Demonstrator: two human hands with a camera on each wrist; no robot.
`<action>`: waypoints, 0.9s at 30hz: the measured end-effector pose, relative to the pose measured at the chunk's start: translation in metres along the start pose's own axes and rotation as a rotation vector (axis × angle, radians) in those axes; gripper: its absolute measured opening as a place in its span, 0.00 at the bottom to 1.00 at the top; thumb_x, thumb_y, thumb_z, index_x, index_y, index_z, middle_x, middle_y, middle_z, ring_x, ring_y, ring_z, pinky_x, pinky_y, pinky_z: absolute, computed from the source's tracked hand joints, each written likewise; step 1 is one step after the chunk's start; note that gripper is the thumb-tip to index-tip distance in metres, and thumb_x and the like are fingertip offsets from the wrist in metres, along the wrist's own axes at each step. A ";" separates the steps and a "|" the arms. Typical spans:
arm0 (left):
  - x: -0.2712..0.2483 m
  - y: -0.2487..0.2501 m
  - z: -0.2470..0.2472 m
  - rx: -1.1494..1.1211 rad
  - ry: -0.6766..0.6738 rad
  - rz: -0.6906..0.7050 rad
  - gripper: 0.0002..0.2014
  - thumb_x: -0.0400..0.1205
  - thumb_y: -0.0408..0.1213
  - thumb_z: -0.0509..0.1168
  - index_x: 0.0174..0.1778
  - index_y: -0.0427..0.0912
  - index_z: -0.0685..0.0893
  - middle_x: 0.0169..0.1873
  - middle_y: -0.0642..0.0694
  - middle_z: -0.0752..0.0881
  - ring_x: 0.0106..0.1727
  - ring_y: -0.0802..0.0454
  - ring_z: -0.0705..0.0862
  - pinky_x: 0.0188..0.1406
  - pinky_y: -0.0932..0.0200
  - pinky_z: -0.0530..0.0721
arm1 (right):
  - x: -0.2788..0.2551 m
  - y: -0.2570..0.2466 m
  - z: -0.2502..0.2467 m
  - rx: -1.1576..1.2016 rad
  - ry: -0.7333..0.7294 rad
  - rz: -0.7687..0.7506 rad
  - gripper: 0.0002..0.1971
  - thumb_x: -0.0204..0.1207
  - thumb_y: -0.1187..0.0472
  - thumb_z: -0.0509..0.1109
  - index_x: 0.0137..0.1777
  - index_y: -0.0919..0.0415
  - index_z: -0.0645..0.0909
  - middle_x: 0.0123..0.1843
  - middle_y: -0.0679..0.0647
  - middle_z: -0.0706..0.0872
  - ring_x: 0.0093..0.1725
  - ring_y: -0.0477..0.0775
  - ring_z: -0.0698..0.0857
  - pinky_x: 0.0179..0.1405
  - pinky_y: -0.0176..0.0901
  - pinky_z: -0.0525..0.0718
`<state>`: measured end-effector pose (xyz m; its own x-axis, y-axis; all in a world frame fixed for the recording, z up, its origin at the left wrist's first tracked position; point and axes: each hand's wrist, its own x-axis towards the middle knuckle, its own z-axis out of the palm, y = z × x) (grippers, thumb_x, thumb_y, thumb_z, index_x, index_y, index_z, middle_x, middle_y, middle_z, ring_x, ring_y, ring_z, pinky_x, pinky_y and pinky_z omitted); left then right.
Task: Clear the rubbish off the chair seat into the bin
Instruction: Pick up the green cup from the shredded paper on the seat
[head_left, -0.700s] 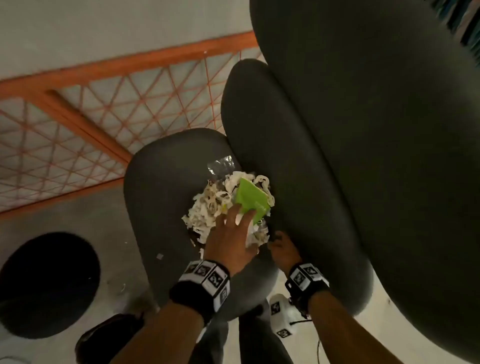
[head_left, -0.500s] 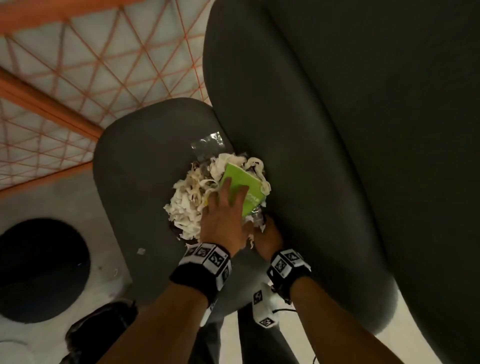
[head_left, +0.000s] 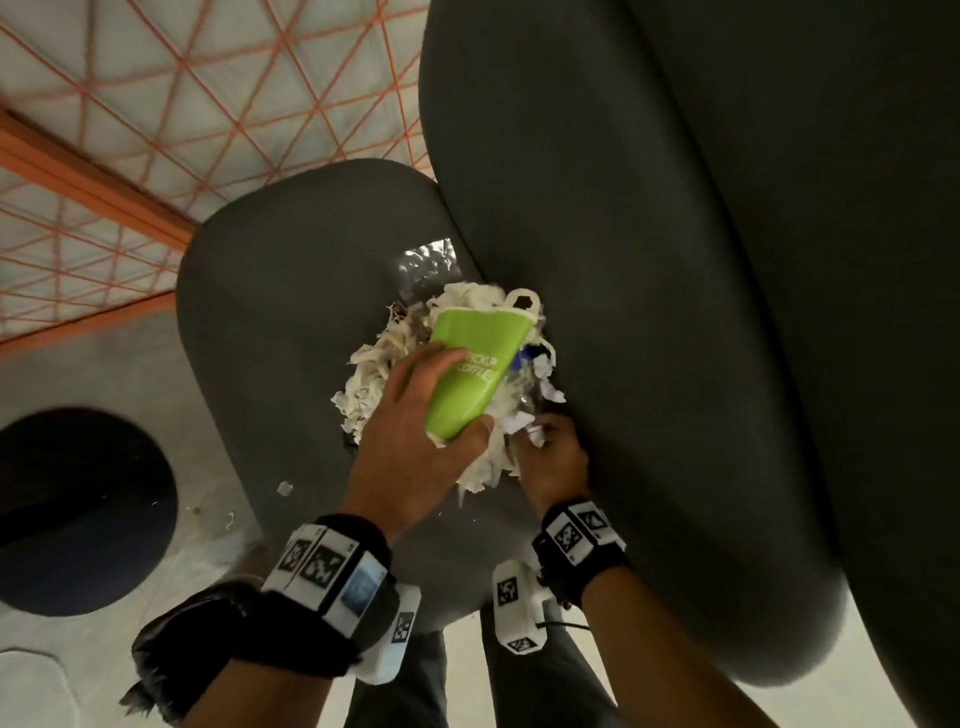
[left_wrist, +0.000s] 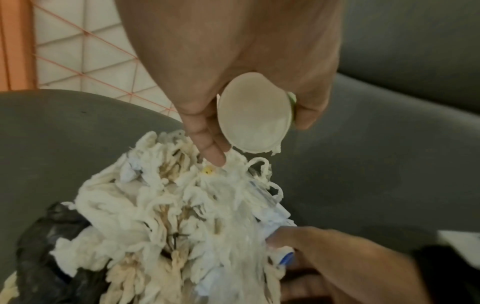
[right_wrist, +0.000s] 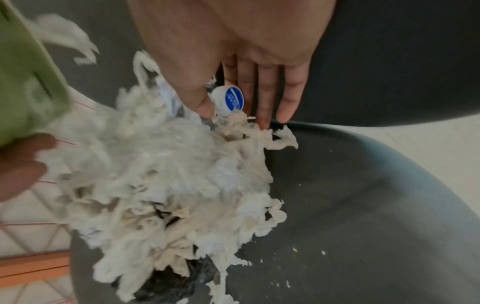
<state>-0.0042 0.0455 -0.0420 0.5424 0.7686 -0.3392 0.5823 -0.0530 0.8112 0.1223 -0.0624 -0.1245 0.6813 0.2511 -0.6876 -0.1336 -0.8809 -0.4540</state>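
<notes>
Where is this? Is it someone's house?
Hard to say for sure. It looks more like an office or lounge: smooth dark grey padded chairs, a grey floor, and an orange-framed mesh partition. A left hand grips a takeaway coffee cup.

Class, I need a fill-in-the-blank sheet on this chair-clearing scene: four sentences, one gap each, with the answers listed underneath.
1. The left hand grips a ____ paper cup.
2. The heap of shredded paper lies on the grey ____.
3. The right hand pinches a bottle cap with a ____ top.
4. A crumpled ____ plastic bag lies under the paper.

Missing words: green; chair seat; blue; black
</notes>
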 end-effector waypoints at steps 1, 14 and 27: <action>-0.001 0.000 -0.007 -0.045 0.010 -0.015 0.30 0.74 0.50 0.73 0.72 0.61 0.73 0.69 0.63 0.70 0.66 0.69 0.74 0.58 0.73 0.74 | -0.008 -0.003 -0.006 0.018 0.056 -0.033 0.14 0.72 0.52 0.74 0.56 0.51 0.80 0.53 0.57 0.90 0.53 0.62 0.88 0.51 0.49 0.85; -0.023 -0.020 -0.024 -0.322 -0.022 -0.076 0.27 0.78 0.52 0.72 0.73 0.64 0.73 0.66 0.62 0.79 0.63 0.62 0.81 0.59 0.56 0.85 | 0.009 0.006 0.017 0.098 -0.096 -0.041 0.39 0.73 0.68 0.75 0.81 0.56 0.61 0.73 0.61 0.81 0.69 0.59 0.82 0.63 0.40 0.76; -0.096 -0.058 -0.049 -0.426 0.088 -0.160 0.22 0.78 0.37 0.74 0.58 0.69 0.78 0.49 0.68 0.85 0.47 0.64 0.86 0.37 0.71 0.86 | -0.015 -0.001 0.027 0.215 0.175 -0.268 0.34 0.67 0.68 0.79 0.67 0.44 0.69 0.67 0.57 0.76 0.59 0.56 0.84 0.59 0.50 0.86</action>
<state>-0.1190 0.0061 -0.0333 0.4015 0.7979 -0.4496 0.3440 0.3236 0.8815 0.0929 -0.0545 -0.1284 0.8227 0.3725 -0.4294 -0.0690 -0.6844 -0.7259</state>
